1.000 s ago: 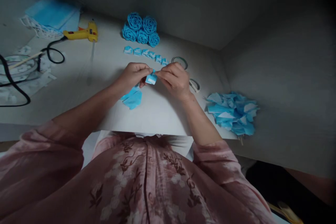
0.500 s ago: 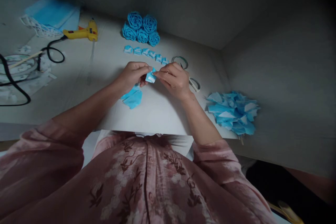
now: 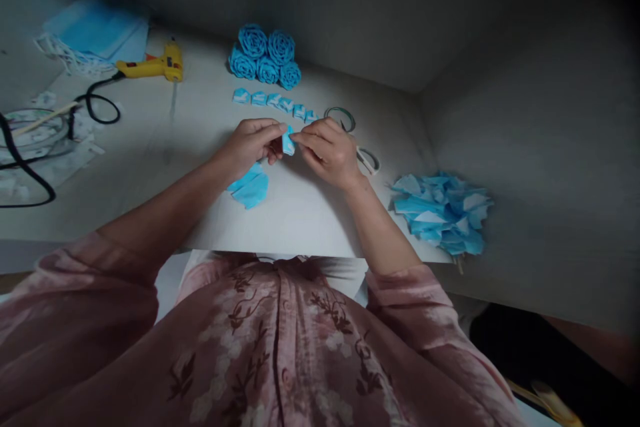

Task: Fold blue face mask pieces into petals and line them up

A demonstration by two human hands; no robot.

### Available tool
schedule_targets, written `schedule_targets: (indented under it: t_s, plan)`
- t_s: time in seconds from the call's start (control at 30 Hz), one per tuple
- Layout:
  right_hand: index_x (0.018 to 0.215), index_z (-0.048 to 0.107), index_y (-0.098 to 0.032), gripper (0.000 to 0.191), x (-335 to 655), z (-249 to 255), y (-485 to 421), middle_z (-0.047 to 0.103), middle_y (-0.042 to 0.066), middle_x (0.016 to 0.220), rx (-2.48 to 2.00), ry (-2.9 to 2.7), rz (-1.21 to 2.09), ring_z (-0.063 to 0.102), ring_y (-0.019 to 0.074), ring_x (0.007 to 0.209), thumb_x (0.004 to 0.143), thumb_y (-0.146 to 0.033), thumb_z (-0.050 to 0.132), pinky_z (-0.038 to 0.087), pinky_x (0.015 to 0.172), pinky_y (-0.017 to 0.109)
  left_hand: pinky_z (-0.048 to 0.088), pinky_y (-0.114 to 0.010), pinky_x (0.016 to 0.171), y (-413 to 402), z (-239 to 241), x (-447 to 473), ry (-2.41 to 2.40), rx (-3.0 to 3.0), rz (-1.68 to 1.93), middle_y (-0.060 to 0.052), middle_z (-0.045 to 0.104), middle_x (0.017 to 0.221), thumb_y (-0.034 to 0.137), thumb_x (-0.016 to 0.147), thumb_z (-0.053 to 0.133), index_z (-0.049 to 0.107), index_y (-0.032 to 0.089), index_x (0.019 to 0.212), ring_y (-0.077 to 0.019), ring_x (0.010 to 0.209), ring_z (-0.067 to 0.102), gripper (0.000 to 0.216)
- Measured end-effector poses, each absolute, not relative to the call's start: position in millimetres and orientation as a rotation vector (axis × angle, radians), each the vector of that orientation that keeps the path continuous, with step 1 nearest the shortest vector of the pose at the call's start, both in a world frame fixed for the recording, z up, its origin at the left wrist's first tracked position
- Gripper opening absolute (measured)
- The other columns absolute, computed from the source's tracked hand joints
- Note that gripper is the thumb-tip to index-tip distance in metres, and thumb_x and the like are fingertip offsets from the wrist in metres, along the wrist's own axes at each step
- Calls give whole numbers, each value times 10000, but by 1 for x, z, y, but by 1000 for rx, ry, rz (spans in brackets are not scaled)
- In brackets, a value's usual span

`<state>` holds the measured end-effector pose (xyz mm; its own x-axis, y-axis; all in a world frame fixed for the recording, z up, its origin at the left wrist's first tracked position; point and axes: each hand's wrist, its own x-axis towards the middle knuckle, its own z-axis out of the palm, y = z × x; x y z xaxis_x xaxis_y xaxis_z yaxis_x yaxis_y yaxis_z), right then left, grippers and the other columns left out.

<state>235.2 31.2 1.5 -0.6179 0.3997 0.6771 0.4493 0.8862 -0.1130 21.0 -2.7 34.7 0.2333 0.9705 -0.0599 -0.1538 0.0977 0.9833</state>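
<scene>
Between my two hands is a small folded piece of blue fabric point(image 3: 289, 142), white on part of its face. My left hand point(image 3: 256, 141) pinches its left side with the thumb on top. The fingertips of my right hand point(image 3: 327, 150) press together at its right edge, closed on it. Under my left wrist lies a loose blue fabric piece point(image 3: 251, 188), flat on the table. Just beyond my hands runs a row of several small folded blue pieces point(image 3: 274, 101). Behind that row several rolled blue fabric roses point(image 3: 267, 53) are stacked.
A yellow glue gun point(image 3: 153, 67) with a black cord and a pile of blue face masks point(image 3: 95, 30) are at the back left. A wire coil point(image 3: 341, 117) and scissors point(image 3: 369, 161), partly hidden, sit by my right hand. Blue fabric scraps point(image 3: 443, 213) heap at the right edge.
The folded piece has turned and now looks narrower between my fingers. Both hands stay almost in place. The whole view has shifted slightly.
</scene>
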Motion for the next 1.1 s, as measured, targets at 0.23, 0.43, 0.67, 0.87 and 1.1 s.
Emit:
schedule_targets:
  t_s: [0.23,0.43,0.67,0.87,1.1]
  plan:
    - [1285,719,-274,321,235,1,31,698,76,1061,-692,-2294,-94,634,220,1036,1131,-342,446,491,855,384,468,-200,512,-2,34,21,953,1127,1051,8,615,644,276,903,784,644,170,745,-84,542,569,237]
    - [1419,654,-275,382,233,4,28,679,77,1065,-773,-2308,-98,610,240,1077,1127,-363,424,501,875,372,453,-195,529,-2,32,22,981,1177,1027,22,640,697,173,806,832,650,165,829,-80,573,588,183]
    - [1492,610,-277,424,233,4,27,680,77,1062,-809,-2331,-100,612,255,1095,1115,-359,435,525,920,391,482,-233,566,-2,32,21,978,1143,1070,-12,642,681,293,933,754,637,165,761,-116,609,638,244]
    - [1516,593,-295,434,232,4,26,700,77,1075,-819,-2310,-64,627,269,1107,1105,-357,466,551,949,429,444,-217,548,-1,30,24,1034,1223,1051,29,656,707,163,834,821,649,176,898,-94,589,620,183]
    - [1549,529,-303,509,231,9,28,715,74,1186,-838,-2150,281,656,239,1121,1087,-518,529,599,916,412,441,-218,571,1,26,20,1096,1248,1095,74,576,645,111,822,775,576,213,1012,-112,576,621,294]
